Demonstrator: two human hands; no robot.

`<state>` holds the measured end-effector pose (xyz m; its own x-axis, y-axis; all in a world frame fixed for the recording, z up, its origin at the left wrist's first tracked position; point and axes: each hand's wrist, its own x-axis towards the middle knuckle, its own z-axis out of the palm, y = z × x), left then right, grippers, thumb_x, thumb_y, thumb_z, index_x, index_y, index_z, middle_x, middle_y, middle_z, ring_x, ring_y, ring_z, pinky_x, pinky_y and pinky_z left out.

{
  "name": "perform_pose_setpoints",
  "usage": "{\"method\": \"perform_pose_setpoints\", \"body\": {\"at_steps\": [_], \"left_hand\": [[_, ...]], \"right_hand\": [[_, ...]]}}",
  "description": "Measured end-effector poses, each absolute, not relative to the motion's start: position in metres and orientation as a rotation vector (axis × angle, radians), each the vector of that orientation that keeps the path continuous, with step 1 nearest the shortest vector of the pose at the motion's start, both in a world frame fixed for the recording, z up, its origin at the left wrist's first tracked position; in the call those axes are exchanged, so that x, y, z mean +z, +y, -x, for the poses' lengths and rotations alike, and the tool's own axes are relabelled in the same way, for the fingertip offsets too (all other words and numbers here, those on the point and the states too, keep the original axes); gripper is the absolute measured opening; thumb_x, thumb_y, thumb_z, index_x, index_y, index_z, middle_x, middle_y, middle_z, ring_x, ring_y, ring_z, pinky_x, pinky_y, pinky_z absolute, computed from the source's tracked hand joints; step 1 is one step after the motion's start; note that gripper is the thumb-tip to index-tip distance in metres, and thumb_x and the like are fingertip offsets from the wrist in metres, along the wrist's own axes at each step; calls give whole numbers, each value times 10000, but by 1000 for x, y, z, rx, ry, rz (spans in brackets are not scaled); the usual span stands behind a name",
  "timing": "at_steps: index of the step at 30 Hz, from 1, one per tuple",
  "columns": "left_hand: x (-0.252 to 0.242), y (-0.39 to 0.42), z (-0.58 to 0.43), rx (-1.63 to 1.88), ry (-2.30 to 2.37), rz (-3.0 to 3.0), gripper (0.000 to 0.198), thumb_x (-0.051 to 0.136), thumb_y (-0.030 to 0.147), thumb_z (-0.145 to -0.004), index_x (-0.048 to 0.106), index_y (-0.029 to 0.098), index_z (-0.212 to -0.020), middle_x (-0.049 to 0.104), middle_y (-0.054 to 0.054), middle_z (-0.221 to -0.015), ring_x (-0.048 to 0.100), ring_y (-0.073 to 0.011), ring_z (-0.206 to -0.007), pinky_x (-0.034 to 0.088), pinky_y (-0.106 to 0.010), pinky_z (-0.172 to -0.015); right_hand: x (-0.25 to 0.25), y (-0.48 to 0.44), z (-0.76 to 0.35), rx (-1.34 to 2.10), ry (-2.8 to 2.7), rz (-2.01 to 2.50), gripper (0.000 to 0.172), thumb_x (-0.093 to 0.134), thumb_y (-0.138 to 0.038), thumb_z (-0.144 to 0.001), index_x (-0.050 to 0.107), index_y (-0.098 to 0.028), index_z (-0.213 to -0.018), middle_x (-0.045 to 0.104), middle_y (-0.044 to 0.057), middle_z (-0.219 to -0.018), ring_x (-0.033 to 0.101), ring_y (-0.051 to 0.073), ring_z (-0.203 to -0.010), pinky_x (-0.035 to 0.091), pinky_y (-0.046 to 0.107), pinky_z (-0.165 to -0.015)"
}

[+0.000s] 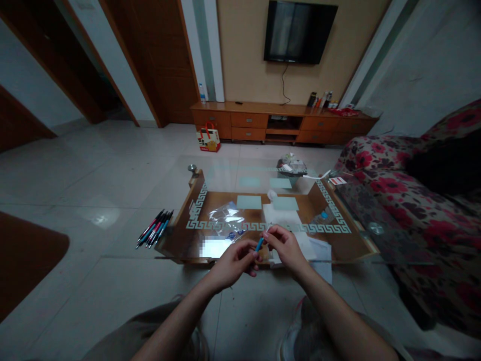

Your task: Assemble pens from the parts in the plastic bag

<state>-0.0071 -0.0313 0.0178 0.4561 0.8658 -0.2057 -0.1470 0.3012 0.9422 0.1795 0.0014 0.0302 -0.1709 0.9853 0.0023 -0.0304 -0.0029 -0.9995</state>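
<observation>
A short blue pen barrel (259, 244) slants between my two hands above the near edge of the glass table (221, 170). Its lower end is pinched by my left hand (240, 258), thumb against fingers. At the upper end, the closed thumb and fingertips of my right hand (284, 244) grip the pen, where a small pale piece shows; its detail is too small to tell. Off to the left, a bundle of pens (155, 229) with black, red and blue parts lies on the glass.
A crumpled clear plastic bag (225, 218) and a bright blurred rectangle (215, 247) are left of my hands. White boxes or papers (285, 216) show beyond them. A dark basket (291, 166) stands at the far side. A flowered sofa (391, 185) borders the right.
</observation>
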Motion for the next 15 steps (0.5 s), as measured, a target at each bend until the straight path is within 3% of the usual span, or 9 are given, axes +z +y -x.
{"method": "perform_pose_setpoints", "body": {"at_steps": [15], "left_hand": [[15,-31,6,809,825,-1075,362,670,445,-846,591,155,-1048,661,-62,-888,649,-155,-720,538,-298,-656]], "right_hand": [[34,3,-182,1147,-1412,1179,306,643,-471,-853,681,-182,-762,653,25,-733,563,159,-677,449,262,-632]]}}
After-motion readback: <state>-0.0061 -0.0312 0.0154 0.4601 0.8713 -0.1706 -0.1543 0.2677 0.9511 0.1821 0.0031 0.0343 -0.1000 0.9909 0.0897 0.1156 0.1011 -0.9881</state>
